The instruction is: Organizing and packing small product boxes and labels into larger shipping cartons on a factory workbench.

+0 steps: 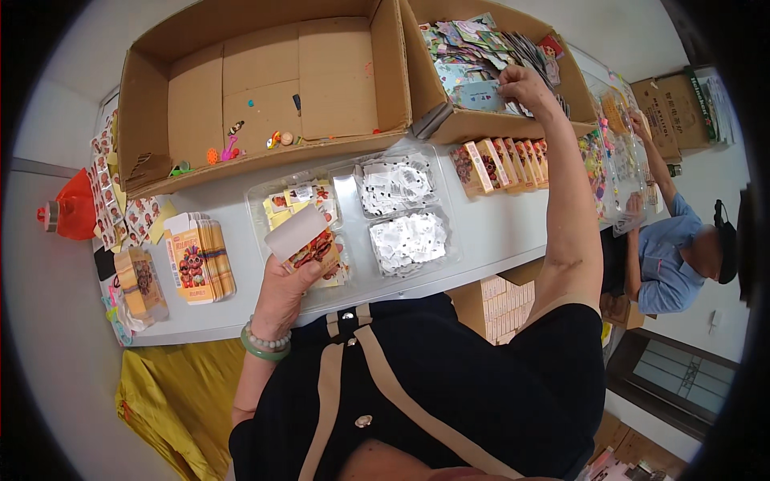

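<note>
My left hand [282, 290], with a beaded bracelet and a green bangle at the wrist, is closed around a small printed carton [314, 252]. A pale flap stands up from the carton's top. It is held above a clear plastic tray [347, 204] with yellow printed pieces and two heaps of small white packets [407, 240]. My right arm reaches into the right cardboard box [481, 125]. There my right hand [525, 88] pinches the edge of a light-blue card [481, 96], among many colourful flat cards or packets [465, 40].
A larger cardboard box [265, 64] holds a few scattered small toys. Upright cartons [501, 163] stand in a row before the right box. Flat cartons [199, 256] are stacked at left, near a red container [74, 207]. A co-worker [670, 256] works at the far right.
</note>
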Demonstrator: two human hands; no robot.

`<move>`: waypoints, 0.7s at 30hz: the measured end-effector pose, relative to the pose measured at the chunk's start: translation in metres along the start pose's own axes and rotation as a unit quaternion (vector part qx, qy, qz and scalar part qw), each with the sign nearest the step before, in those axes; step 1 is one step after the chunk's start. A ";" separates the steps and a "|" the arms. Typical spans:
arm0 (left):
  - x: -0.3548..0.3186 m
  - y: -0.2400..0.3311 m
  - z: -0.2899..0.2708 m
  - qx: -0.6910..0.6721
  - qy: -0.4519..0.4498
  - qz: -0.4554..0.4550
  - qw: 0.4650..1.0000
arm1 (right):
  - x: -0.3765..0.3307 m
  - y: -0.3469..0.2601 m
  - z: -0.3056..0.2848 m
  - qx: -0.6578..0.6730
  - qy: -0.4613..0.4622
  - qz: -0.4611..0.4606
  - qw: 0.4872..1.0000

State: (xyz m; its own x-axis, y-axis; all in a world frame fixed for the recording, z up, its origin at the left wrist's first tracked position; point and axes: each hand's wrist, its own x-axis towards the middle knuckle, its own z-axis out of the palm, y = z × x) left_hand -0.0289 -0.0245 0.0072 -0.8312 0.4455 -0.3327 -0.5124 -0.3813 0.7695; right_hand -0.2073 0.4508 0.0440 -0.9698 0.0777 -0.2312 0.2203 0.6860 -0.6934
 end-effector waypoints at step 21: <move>-0.028 -0.003 0.006 0.018 -0.003 0.028 0.999 | -0.037 -0.016 0.017 0.009 0.147 -0.061 0.987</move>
State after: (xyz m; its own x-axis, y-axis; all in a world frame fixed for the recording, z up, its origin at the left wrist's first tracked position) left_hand -0.0030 -0.0310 0.0179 -0.8568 0.4293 -0.2855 -0.4571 -0.3763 0.8059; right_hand -0.1731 0.4248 0.0516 -0.9770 0.2043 0.0614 0.0994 0.6907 -0.7163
